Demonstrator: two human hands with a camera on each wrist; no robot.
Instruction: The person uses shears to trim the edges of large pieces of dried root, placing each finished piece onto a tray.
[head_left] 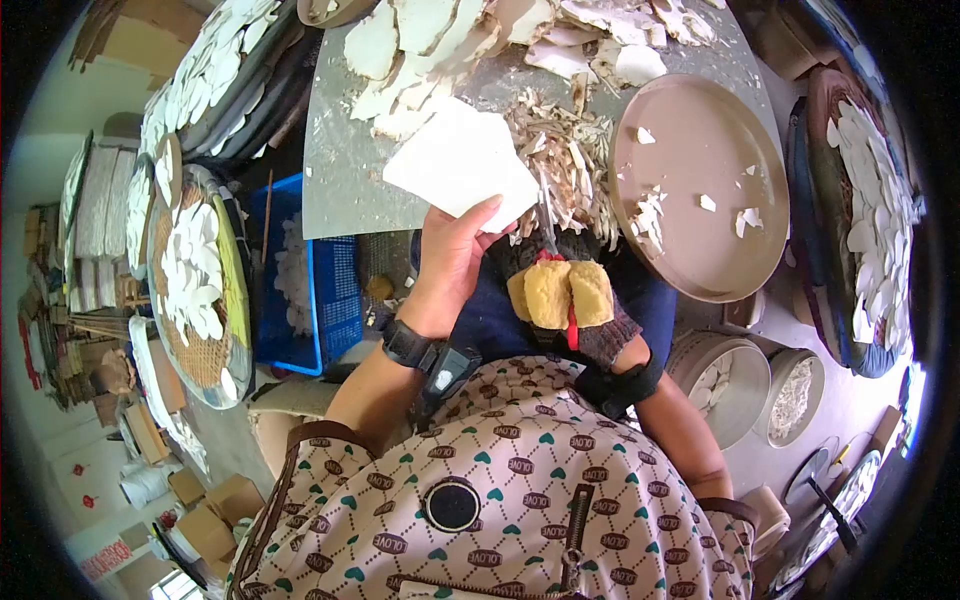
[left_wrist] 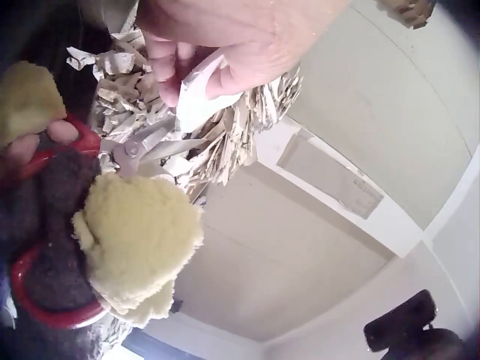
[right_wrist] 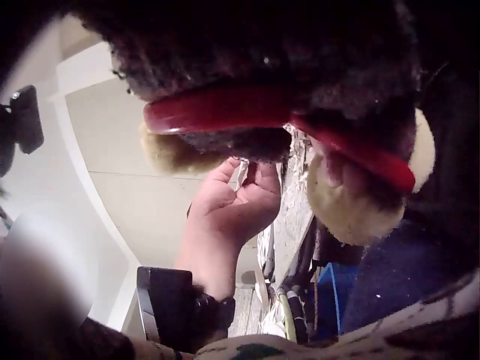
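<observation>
The left hand (head_left: 458,255) pinches a flat white piece (head_left: 462,165) between thumb and fingers; in the left wrist view that piece (left_wrist: 201,101) is seen edge-on beside the scissor blades (left_wrist: 150,146). The right hand (head_left: 605,325), in a dark knitted glove, grips red-handled scissors (head_left: 572,328). Yellow foam pads (head_left: 548,295) are around its fingers. In the left wrist view the blades stand apart, near the white piece. The right wrist view shows the red handles (right_wrist: 217,109) across the glove, with the left hand (right_wrist: 232,210) beyond.
Scraps (head_left: 560,170) are heaped on the grey table (head_left: 340,190), with larger white pieces (head_left: 420,50) behind. A round tan tray (head_left: 690,260) holding a few bits stands at right. A blue crate (head_left: 335,300) is at left; round tubs (head_left: 735,375) stand lower right.
</observation>
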